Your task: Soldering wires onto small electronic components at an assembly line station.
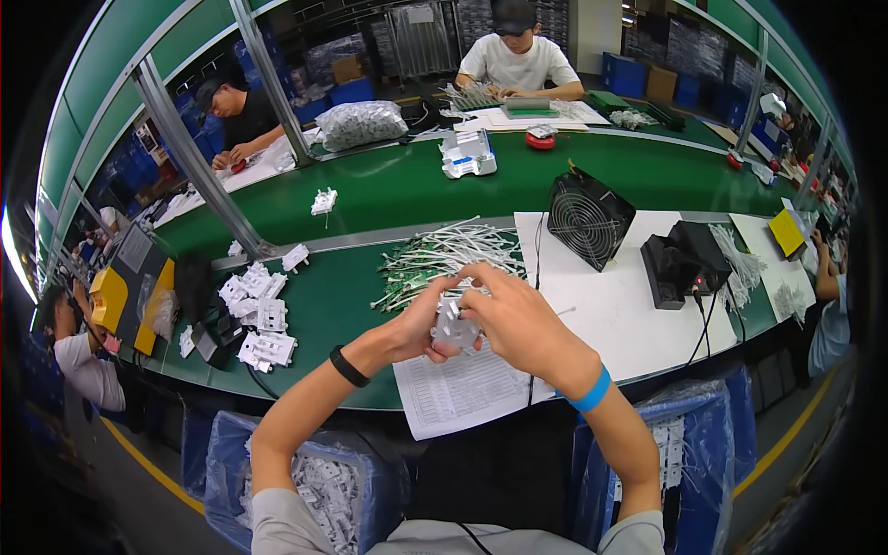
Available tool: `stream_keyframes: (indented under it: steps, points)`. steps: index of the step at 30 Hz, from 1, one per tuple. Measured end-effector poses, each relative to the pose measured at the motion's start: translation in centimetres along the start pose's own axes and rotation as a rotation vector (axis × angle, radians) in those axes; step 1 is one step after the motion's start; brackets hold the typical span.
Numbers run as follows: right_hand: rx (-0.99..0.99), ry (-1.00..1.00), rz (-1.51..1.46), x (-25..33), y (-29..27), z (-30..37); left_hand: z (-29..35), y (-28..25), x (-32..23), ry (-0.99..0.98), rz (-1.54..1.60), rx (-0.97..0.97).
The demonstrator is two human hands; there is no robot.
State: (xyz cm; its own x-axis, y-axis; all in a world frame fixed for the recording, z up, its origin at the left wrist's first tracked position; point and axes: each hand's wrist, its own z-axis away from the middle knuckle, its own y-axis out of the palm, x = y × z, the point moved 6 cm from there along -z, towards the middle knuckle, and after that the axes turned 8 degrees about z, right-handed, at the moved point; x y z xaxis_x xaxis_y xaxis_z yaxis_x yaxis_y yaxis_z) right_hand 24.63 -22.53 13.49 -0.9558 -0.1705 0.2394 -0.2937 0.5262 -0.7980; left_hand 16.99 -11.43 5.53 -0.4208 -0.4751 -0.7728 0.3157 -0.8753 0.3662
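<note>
Over the near edge of the green workbench, my left hand [418, 326] grips a white plastic housing [453, 326] from its left side, thumb on top. My right hand [518, 319] is closed on the same housing from the right, its fingers curled over the upper face and partly hiding it. Just beyond both hands lies a heap of small green circuit boards with white wires [458, 254]. A printed paper sheet [462, 398] rests under my hands. Off to the left, more white plastic housings [254, 301] are piled on the bench.
A black fan [592, 217] and a black cabled device [683, 264] stand on white board at the right. A yellow-black machine [129, 291] is at far left. Lined blue bins [217, 462] flank me below. Beyond a metal post [199, 157], a green conveyor [388, 176] separates me from co-workers.
</note>
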Motion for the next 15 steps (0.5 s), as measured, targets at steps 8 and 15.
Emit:
stream_keyframes:
  steps: [8, 15]
  points:
    - [0.085, 0.242, -0.360, -1.1, -0.1, 0.8, -0.1, 0.7, 0.9, -0.001, -0.048, 0.018]
    - [0.308, 0.323, -0.467, -4.1, 0.9, 1.9, -1.0, 0.3, 1.7, 0.001, -0.452, -0.054]
